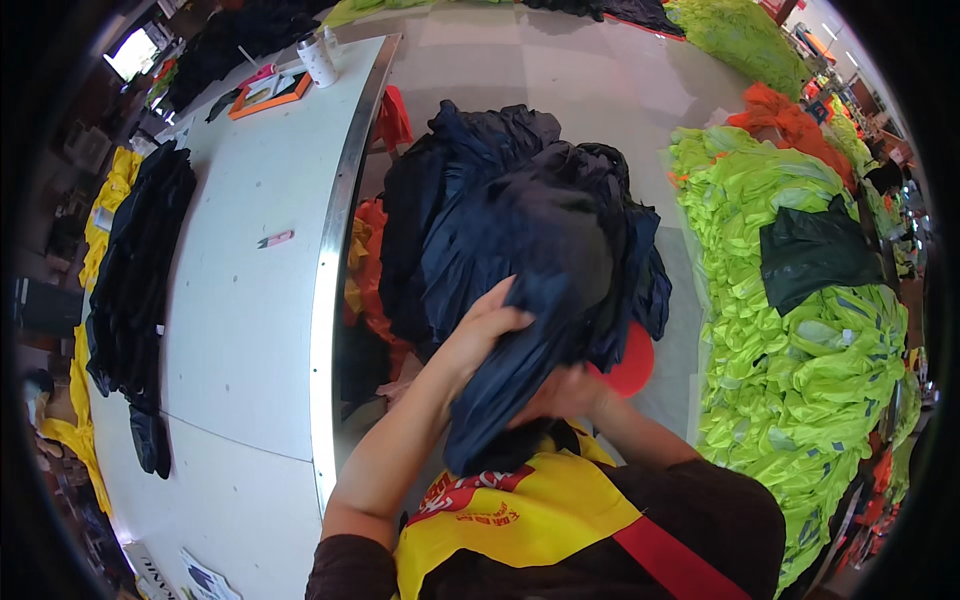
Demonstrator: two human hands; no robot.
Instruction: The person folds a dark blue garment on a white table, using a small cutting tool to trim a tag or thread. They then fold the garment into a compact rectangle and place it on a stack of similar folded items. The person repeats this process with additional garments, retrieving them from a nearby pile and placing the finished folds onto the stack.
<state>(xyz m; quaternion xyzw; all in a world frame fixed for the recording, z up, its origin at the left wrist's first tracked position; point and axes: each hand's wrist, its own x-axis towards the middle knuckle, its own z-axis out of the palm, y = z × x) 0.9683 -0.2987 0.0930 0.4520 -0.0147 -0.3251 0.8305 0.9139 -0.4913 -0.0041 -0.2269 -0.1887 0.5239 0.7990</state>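
Observation:
In front of my body hangs a dark navy garment of thin, creased cloth, its upper part smeared by motion. My left hand is closed on its left edge, thumb and fingers pinching the fabric. Lower and to the right, my right hand is against the same cloth; blur and fabric hide its fingers, so I cannot tell whether it grips. Just beyond both hands rises a big heap of navy garments. A round red surface shows beside my right hand.
At left stands a long pale table with a metal edge, bearing a pink cutter-like tool, dark folded garments, an orange tray and a white bottle. Lime-yellow garments are heaped at right, a black bag on them.

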